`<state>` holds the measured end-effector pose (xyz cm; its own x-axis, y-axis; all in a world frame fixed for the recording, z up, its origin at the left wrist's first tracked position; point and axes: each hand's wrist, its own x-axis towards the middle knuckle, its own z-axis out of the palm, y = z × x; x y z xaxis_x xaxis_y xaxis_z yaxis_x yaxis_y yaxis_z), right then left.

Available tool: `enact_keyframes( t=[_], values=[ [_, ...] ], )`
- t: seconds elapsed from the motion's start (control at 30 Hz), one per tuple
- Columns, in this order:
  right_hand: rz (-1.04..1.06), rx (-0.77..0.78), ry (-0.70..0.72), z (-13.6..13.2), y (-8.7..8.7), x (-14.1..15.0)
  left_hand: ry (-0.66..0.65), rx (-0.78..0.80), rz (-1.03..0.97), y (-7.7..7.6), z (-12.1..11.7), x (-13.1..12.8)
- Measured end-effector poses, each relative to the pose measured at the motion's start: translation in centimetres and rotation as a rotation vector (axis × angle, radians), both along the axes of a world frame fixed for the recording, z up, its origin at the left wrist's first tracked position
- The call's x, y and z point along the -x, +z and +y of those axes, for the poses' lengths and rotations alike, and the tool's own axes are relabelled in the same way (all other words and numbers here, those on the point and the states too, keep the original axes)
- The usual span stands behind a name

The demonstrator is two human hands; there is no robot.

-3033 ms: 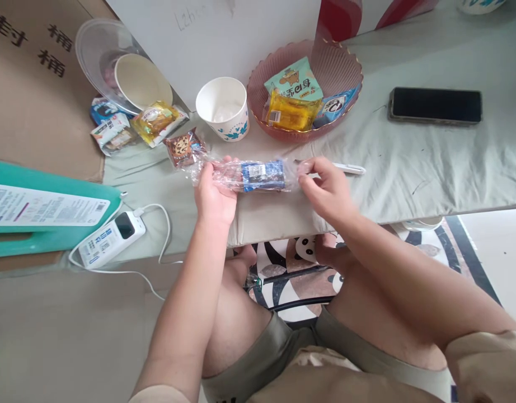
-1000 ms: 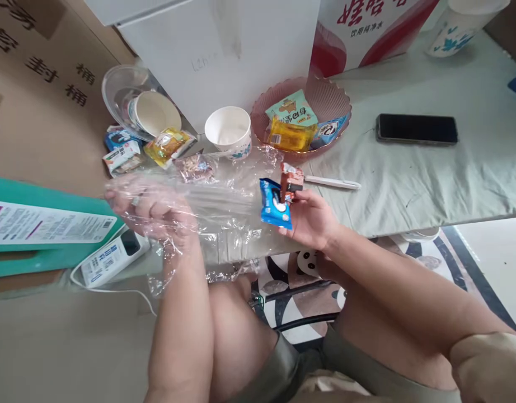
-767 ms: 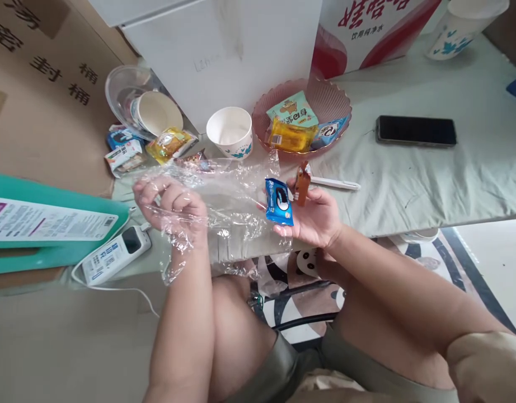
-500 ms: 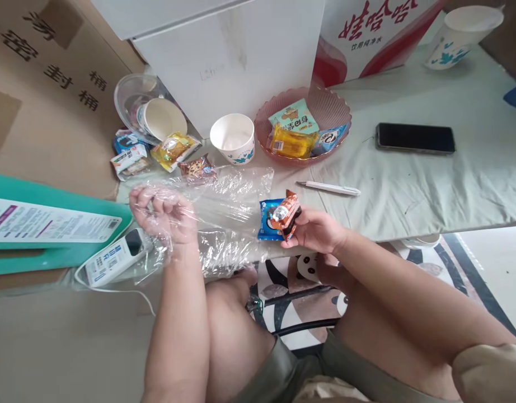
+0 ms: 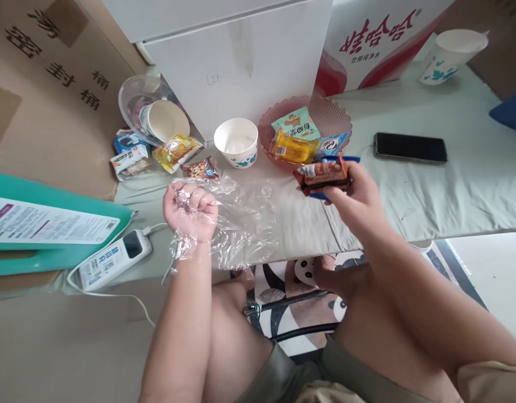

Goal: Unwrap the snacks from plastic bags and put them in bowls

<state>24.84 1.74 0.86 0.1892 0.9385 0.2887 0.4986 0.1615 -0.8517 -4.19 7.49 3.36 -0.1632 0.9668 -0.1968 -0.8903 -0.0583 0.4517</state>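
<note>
My left hand (image 5: 191, 210) is closed in a fist, gathering a sheet of clear plastic wrap (image 5: 245, 224) that spreads over the table's front edge. My right hand (image 5: 359, 196) is raised near the pink bowl (image 5: 339, 115) and grips two snack packets: an orange-brown packet (image 5: 323, 172) on top and a blue packet (image 5: 320, 196) mostly hidden beneath it. The bowl holds a teal packet (image 5: 295, 123), a yellow packet (image 5: 294, 148) and a blue-white packet (image 5: 333, 144).
A paper cup (image 5: 236, 143) stands left of the bowl, with a cookie packet (image 5: 199, 168) and several more snacks (image 5: 157, 154) beside a clear bowl (image 5: 144, 106). A black phone (image 5: 410, 148) lies at right. A power bank (image 5: 111, 260) with cable sits at left.
My right hand has lifted the two packets up and right towards the pink bowl, covering the white pen. My left hand has bunched the plastic wrap tighter and moved right.
</note>
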Motion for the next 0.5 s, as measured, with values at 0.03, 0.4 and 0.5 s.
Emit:
enact_keyframes(
  t=[0.03,0.4,0.5],
  values=[
    [-0.087,-0.039,-0.066,1.4,0.3,-0.5,-0.012,0.017,-0.009,0.0,0.0,-0.4],
    [-0.351,-0.125,-0.092,3.5,5.9,1.2,-0.251,0.002,0.19,-0.1,-1.5,-0.4],
    [-0.202,-0.081,0.089,-1.2,3.1,3.5,-0.412,-0.018,0.285,-0.4,-2.0,-0.1]
  ],
)
